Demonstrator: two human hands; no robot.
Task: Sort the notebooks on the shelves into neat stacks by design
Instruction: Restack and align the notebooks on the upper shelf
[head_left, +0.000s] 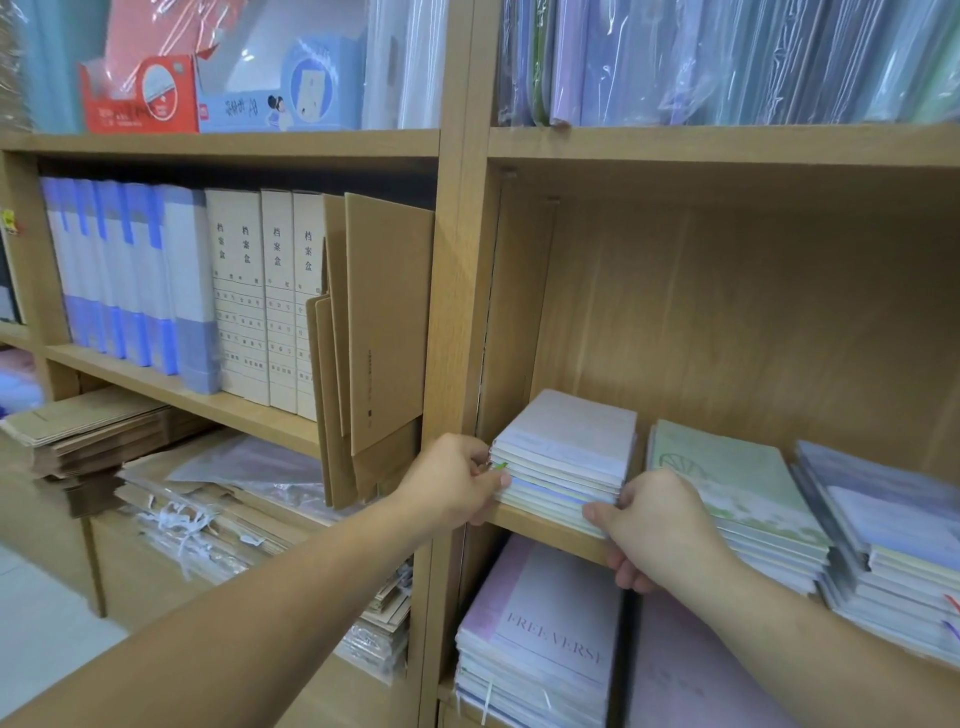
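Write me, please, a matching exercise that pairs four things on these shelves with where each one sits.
Things:
1. red box
2. FREE VERSE stack
3. white-topped stack
4. green-covered stack

Places:
A. gripped at its ends by the left hand and right hand
B. on the top left shelf
C. lying just right of the right hand
D. on the shelf below the gripped stack

Pairs: 1-B, 2-D, 3-A, 4-C
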